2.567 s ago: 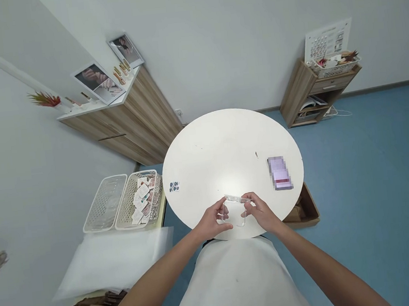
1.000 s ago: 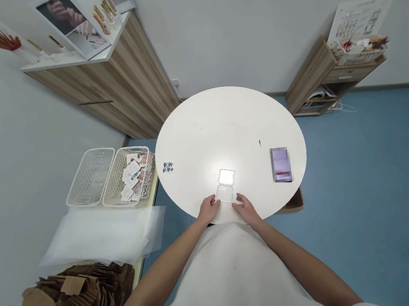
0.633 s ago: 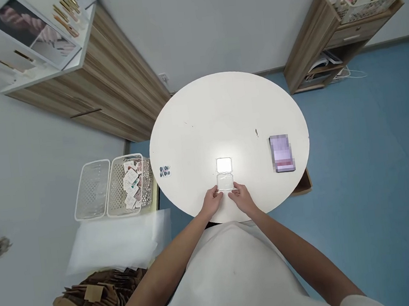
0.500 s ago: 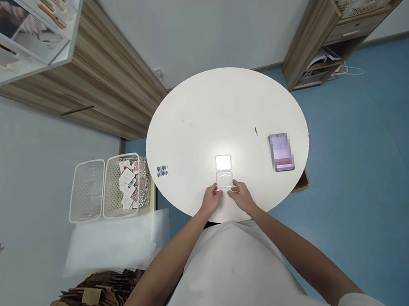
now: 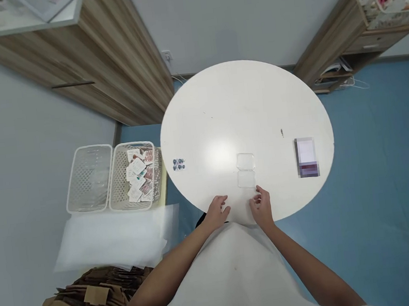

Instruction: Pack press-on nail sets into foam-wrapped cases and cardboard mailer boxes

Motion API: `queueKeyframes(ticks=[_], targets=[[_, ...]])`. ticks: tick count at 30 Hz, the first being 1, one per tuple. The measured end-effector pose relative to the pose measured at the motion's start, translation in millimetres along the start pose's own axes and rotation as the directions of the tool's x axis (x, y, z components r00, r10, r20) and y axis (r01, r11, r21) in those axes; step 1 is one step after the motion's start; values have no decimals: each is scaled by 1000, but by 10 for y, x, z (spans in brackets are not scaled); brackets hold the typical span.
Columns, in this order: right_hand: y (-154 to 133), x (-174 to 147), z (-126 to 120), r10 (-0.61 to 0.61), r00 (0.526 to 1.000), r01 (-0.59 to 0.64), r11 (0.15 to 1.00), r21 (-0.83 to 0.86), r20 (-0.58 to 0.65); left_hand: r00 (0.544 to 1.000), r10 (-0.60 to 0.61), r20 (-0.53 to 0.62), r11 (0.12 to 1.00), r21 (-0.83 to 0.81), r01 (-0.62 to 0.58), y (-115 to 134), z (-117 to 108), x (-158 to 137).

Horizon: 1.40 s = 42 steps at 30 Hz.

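Observation:
A clear plastic hinged case [image 5: 246,170] lies opened flat on the round white table [image 5: 243,105], close to the near edge. My left hand [image 5: 217,210] rests on the table edge to the left of the case, fingers loosely curled, holding nothing. My right hand [image 5: 261,205] sits just below the case, fingertips a short way from its near edge, also holding nothing. A small sheet of dark nail stickers [image 5: 178,164] lies at the table's left side. A blurred purple-and-white card [image 5: 306,157] lies at the right.
Two white mesh baskets stand left of the table: one looks nearly empty [image 5: 89,178], the other [image 5: 136,176] holds several small packets. White foam sheets [image 5: 115,240] and brown cardboard pieces [image 5: 91,296] lie below them. Wooden cabinets stand at the back left [image 5: 106,51] and back right [image 5: 339,46].
Both hands have let go of the clear case and drawn back toward the table edge. The case stays open flat on the table. The camera view has shifted left.

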State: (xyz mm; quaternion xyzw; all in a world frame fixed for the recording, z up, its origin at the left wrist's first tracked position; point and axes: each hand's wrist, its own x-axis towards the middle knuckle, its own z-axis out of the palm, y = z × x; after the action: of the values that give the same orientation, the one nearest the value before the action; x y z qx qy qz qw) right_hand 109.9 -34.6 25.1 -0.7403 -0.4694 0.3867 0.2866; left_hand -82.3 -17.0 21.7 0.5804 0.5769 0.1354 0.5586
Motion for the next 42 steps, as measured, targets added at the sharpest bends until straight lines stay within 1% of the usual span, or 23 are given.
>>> queueKeyframes(ticks=[1, 2, 3, 5, 6, 7, 9, 10, 11, 13, 15, 17, 19, 22, 25, 28, 31, 34, 36, 39, 42], targets=[[-43, -42, 37, -73, 997, 75, 996, -53, 39, 999, 40, 11, 998, 48, -40, -96, -157, -79], [-102, -69, 95, -151, 982, 163, 981, -102, 114, 997, 72, -2, 991, 110, -72, -194, -333, -142], [-179, -78, 177, -223, 955, 252, 958, -139, 193, 994, 102, -34, 979, 180, -94, -290, -521, -185], [-383, -32, 408, -325, 884, 399, 899, -182, 335, 983, 118, -143, 946, 316, -68, -454, -906, -198], [-506, 22, 551, -353, 850, 451, 871, -194, 391, 976, 127, -174, 929, 365, -56, -510, -1091, -168], [-637, 98, 707, -371, 817, 494, 846, -202, 442, 972, 152, -179, 914, 401, -69, -545, -1264, -115], [-904, 301, 1026, -382, 769, 549, 805, -224, 513, 961, 209, -179, 885, 452, -108, -549, -1568, 42], [-1030, 420, 1177, -378, 760, 561, 792, -241, 529, 957, 212, -199, 877, 471, -97, -522, -1695, 137], [-1145, 542, 1315, -369, 765, 559, 787, -260, 528, 952, 197, -233, 876, 479, -64, -485, -1804, 236], [-1329, 773, 1545, -329, 797, 521, 800, -299, 507, 953, 151, -264, 874, 487, -4, -406, -1970, 431], [-1452, 949, 1712, -255, 839, 446, 828, -339, 480, 965, 104, -242, 863, 505, 33, -356, -2068, 596], [-1522, 1049, 1826, -175, 880, 375, 827, -419, 441, 974, 58, -219, 854, 516, 65, -354, -2111, 717], [-1558, 1084, 1898, -119, 909, 323, 806, -495, 400, 979, 29, -200, 849, 522, 81, -385, -2117, 791], [-1583, 1079, 1948, -86, 924, 290, 793, -537, 372, 982, 26, -188, 856, 511, 75, -436, -2106, 834], [-1593, 1061, 1962, -69, 932, 261, 810, -526, 357, 982, 37, -186, 871, 488, 60, -454, -2102, 830], [-1568, 1016, 1953, -107, 938, 265, 834, -484, 329, 982, 90, -168, 881, 472, 0, -465, -2081, 784], [-1486, 911, 1899, -202, 921, 331, 857, -395, 333, 974, 169, -147, 883, 461, -84, -501, -2008, 708], [-1358, 751, 1751, -208, 909, 327, 894, -307, 361, 983, 162, -90, 884, 455, -104, -514, -1874, 636], [-1256, 623, 1582, -226, 908, 332, 902, -276, 353, 985, 170, -39, 888, 440, -135, -471, -1749, 595], [-1070, 432, 1239, -265, 910, 357, 894, -273, 320, 972, 228, 58, 886, 402, -232, -318, -1499, 548], [-838, 299, 847, -251, 935, 314, 914, -256, 250, 948, 284, 143, 874, 369, -318, -98, -1185, 535]])
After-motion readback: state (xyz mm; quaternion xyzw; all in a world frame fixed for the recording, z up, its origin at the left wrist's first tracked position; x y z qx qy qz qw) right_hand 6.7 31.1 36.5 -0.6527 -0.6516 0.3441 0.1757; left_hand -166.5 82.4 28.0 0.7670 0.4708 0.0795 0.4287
